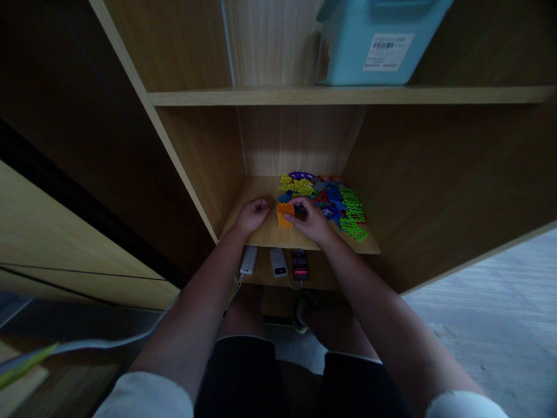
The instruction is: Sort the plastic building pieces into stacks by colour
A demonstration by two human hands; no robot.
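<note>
Pieces on middle shelf, block before their left end; bin on upper shelf.

Light wooden shelf, a heap of small notched pieces (yellow, blue, green, red) on its right

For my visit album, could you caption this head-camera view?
Right hand holding an orange block, left hand apart from it, colourful pieces spread on the shelf.

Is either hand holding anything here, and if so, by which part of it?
The right hand holds the orange block by its right side. The left hand is curled, apart from the block; whether it holds anything cannot be told.
</note>
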